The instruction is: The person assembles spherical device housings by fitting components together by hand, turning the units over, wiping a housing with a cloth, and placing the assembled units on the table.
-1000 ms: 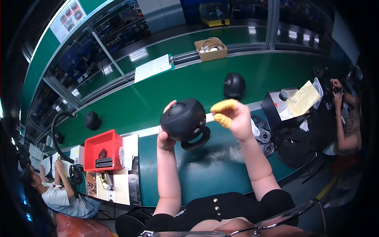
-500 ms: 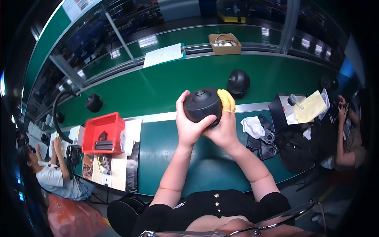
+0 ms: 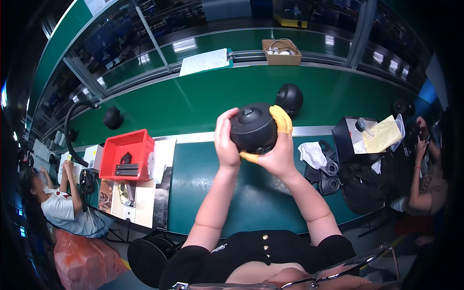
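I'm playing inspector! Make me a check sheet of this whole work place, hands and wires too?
Surface: dark green tabletop, green belt beyond.
Main thing: black round device, held up; similar black device on the belt.
Clutter: red bin at left; white cloth and black ring parts at right.
Left hand: holding the device's left side.
Right hand: yellow finger covers, holding its right side.
Cables: pale cable in cardboard box.
Surroundings: other people at far left and far right.
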